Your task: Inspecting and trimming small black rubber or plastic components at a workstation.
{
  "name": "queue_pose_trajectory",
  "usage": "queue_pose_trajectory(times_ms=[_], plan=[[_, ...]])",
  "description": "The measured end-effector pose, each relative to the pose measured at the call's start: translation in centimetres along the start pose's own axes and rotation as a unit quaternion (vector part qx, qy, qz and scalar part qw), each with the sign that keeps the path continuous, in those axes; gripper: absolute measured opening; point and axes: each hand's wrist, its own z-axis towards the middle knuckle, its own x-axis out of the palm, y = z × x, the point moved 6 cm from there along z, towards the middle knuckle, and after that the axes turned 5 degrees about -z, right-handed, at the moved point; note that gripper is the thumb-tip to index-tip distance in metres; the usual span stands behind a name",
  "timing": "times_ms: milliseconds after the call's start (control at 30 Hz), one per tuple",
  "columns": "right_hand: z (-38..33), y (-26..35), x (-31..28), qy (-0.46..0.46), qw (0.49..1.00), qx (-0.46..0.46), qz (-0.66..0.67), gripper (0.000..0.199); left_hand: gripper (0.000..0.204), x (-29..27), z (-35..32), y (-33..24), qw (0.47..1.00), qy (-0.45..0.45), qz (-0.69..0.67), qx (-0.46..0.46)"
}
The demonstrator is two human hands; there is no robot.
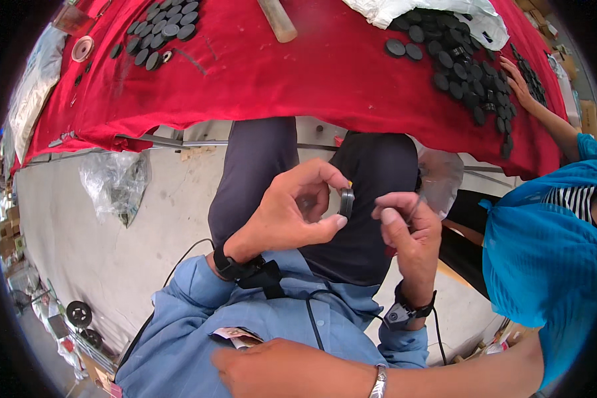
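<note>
My left hand [275, 212] pinches a black round disc [347, 203] on edge between thumb and index finger, above my lap. To its right, apart from the disc, my right hand [412, 240] is closed, thumb against curled fingers. Something thin and dark seems to show at those fingers, too small to name. Beyond my knees, several similar black discs [159, 30] lie spread on the red cloth [278, 86] at the far left. A larger heap of black round pieces [467, 73] covers the far right of the cloth.
A co-worker in a blue top [544, 245] sits at right, one hand [521, 83] by the heap. Their other forearm [444, 385], with a bracelet, crosses before my torso. A rod [278, 23] and a white bag [438, 13] lie on the cloth; a plastic bag [116, 182] is below, left.
</note>
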Motion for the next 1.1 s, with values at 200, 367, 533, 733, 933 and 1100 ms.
queue_pose_trajectory(times_ms=[200,367,533,733,933,1100], plan=[[0.4,0.9,2.4,0.064,0.998,-0.004,0.017,0.016,0.039,-0.4,0.0,-0.1,1.0,-0.004,-0.01,-0.005],[0.9,0.8,2.9,0.067,0.997,0.003,0.032,0.019,0.041,-0.5,0.0,0.0,1.0,-0.001,0.0,0.001],[0.9,0.8,3.4,0.075,0.996,0.007,0.046,0.021,0.041,-0.7,-0.1,-0.1,1.0,-0.006,-0.008,0.002],[0.8,0.7,3.6,0.078,0.996,-0.004,0.048,0.023,0.04,-0.5,-0.1,0.2,0.999,-0.014,-0.012,0.03],[0.7,0.8,3.3,0.075,0.996,-0.001,0.042,0.024,0.04,-0.3,-0.4,0.1,1.0,-0.008,-0.01,0.001],[0.7,0.8,3.4,0.074,0.997,0.003,0.039,0.023,0.04,-0.4,-0.2,0.0,1.0,-0.011,-0.014,-0.008]])
